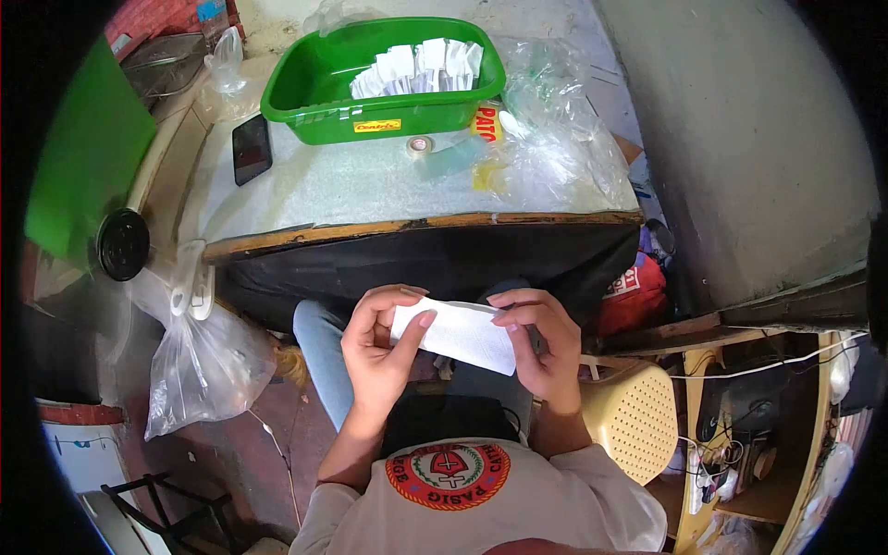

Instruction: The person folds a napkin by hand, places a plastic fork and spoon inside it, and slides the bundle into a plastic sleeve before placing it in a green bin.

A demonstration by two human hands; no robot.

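A folded white paper napkin [462, 339], faintly textured, is held over my lap, just in front of the table's near edge. My left hand [381, 340] pinches its left end, thumb on the front face and fingers behind. At its upper right corner, my right hand [544, 340] grips the edge between thumb and fingers. The top edge shows a slight gap between layers. On the table, a green plastic basin [319, 69] holds many similar folded white napkins [421, 69], standing packed in a row.
On the table [324, 190] lie a dark phone [252, 149], a roll of tape [419, 146] and see-through plastic bags [564, 148]. A filled plastic bag [203, 370] hangs at the left. A beige stool [634, 421] and a wooden shelf [758, 499] stand at the right.
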